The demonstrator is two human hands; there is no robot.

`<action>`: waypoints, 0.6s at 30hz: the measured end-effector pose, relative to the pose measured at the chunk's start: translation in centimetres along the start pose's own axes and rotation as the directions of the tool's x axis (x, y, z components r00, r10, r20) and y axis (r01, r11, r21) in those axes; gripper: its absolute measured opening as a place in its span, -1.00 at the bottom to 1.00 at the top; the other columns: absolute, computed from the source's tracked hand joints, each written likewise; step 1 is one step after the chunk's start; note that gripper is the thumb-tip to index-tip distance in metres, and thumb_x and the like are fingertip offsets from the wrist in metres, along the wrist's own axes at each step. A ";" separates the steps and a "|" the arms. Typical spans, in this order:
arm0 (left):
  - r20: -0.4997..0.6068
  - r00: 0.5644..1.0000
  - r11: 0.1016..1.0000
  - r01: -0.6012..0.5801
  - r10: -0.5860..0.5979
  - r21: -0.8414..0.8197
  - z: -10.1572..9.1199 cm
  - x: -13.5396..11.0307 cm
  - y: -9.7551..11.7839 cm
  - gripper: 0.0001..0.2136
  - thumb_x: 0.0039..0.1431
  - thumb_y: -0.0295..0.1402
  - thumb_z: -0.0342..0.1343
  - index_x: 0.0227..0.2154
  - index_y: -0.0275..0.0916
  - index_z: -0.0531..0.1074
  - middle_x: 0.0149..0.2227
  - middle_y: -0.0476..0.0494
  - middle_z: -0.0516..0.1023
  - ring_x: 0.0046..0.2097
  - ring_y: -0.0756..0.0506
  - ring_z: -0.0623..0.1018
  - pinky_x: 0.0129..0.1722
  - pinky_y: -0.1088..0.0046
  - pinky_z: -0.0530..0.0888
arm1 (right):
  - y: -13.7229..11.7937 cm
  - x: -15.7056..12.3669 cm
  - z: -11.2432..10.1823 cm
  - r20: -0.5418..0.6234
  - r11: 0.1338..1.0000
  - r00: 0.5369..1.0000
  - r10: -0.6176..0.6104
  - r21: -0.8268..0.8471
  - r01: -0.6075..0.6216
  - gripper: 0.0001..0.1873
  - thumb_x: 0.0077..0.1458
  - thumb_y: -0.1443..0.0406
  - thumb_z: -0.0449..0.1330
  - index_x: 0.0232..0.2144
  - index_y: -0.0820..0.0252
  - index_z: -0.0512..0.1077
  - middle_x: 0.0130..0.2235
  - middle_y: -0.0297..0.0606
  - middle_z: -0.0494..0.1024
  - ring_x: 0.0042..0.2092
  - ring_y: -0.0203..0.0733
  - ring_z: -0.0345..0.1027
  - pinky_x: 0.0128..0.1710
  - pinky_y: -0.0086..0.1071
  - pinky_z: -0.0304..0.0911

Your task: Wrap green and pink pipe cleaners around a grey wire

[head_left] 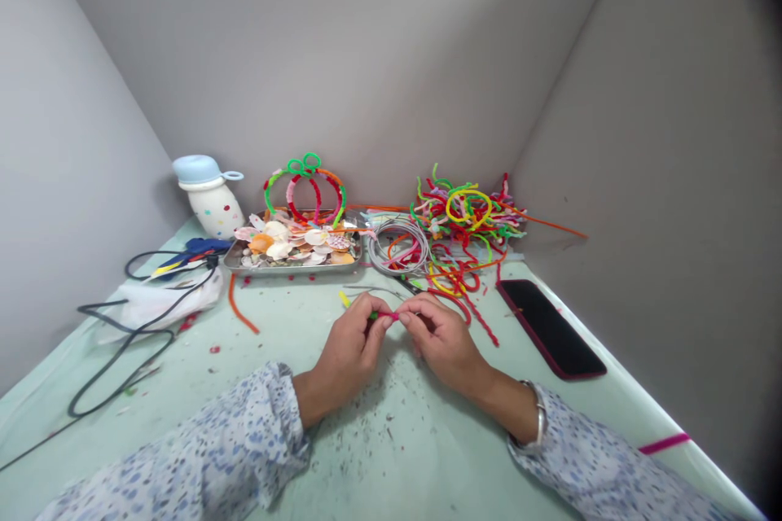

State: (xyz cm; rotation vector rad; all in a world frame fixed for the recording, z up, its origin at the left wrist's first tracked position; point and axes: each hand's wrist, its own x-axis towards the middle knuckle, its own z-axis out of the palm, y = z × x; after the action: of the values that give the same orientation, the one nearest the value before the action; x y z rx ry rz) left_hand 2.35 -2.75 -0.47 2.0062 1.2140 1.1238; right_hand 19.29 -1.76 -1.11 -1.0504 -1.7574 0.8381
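Note:
My left hand (355, 348) and my right hand (445, 343) meet over the middle of the table, thumbs and forefingers pinched. Between the fingertips shows a short bright-pink pipe cleaner (395, 316), with a bit of green beside it at the left fingers. Most of it is hidden by the fingers. Just beyond my left hand are a yellow pipe cleaner end (344, 299) and a thin grey wire (375, 288); whether these join the held piece I cannot tell. A coil of grey wire (398, 247) lies behind the hands.
A metal tray (293, 267) of shells stands at the back, with pipe-cleaner hoops (305, 189) above it. Right of it is a pile of pipe cleaners (470, 216). A phone (553, 330) lies right; a bottle (211, 199) and black cable (131, 330) are left.

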 end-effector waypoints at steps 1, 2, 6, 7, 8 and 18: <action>0.003 1.000 1.000 -0.005 0.005 0.004 0.0 0.0 0.0 -0.87 0.29 -0.34 -0.09 -0.29 -0.23 0.33 -0.35 -0.07 0.40 -0.34 -0.05 0.37 -0.32 0.44 0.31 | 0.0 0.0 0.0 0.009 1.000 1.000 0.009 0.010 -0.010 -0.79 0.22 0.19 0.08 -0.29 0.13 0.47 -0.30 -0.29 0.44 -0.48 -0.35 0.27 -0.56 -0.47 0.19; 0.006 1.000 1.000 -0.010 0.010 0.008 0.0 0.0 0.0 -0.87 0.29 -0.34 -0.09 -0.30 -0.23 0.33 -0.36 -0.07 0.40 -0.34 -0.05 0.37 -0.32 0.44 0.31 | 0.0 0.0 0.0 0.017 1.000 1.000 0.021 0.022 -0.021 -0.78 0.22 0.18 0.08 -0.30 0.14 0.47 -0.31 -0.29 0.43 -0.51 -0.36 0.25 -0.57 -0.47 0.18; 0.019 0.999 0.999 -0.029 0.029 0.022 0.0 0.1 -0.1 -0.87 0.29 -0.36 -0.09 -0.30 -0.23 0.34 -0.35 -0.07 0.39 -0.32 -0.05 0.38 -0.31 0.44 0.31 | 0.1 0.0 0.0 0.067 0.991 0.993 0.099 0.085 -0.104 -0.76 0.20 0.14 0.09 -0.35 0.17 0.42 -0.41 -0.36 0.41 -0.61 -0.41 0.21 -0.62 -0.49 0.14; 0.022 0.999 0.999 -0.032 0.031 0.025 0.0 0.1 -0.1 -0.88 0.28 -0.37 -0.09 -0.30 -0.23 0.34 -0.36 -0.07 0.39 -0.32 -0.05 0.38 -0.31 0.44 0.31 | 0.1 0.0 0.1 0.086 0.987 0.988 0.124 0.096 -0.132 -0.75 0.21 0.13 0.08 -0.35 0.16 0.41 -0.49 -0.40 0.39 -0.63 -0.40 0.20 -0.63 -0.50 0.13; 0.025 0.999 0.999 -0.034 0.033 0.028 0.0 0.1 -0.1 -0.88 0.28 -0.38 -0.08 -0.30 -0.23 0.34 -0.35 -0.08 0.40 -0.32 -0.05 0.39 -0.31 0.44 0.31 | 0.2 0.0 0.1 0.107 0.982 0.983 0.148 0.103 -0.159 -0.75 0.21 0.13 0.07 -0.34 0.16 0.41 -0.57 -0.44 0.36 -0.64 -0.39 0.18 -0.63 -0.50 0.12; 0.027 0.999 0.999 -0.039 0.038 0.019 0.0 0.1 -0.1 -0.89 0.27 -0.40 -0.08 -0.30 -0.24 0.34 -0.34 -0.07 0.40 -0.32 -0.05 0.39 -0.31 0.45 0.31 | 0.4 -0.1 0.1 0.173 0.960 0.959 0.224 0.128 -0.248 -0.70 0.22 0.09 0.03 -0.33 0.19 0.39 -0.74 -0.55 0.22 -0.69 -0.39 0.07 -0.67 -0.54 0.01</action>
State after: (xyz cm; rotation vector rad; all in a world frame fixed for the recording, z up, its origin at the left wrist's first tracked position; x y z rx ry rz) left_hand 2.36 -2.67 -0.49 2.0610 1.1823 1.1033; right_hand 19.29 -1.67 -1.49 -1.1348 -1.6877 1.2114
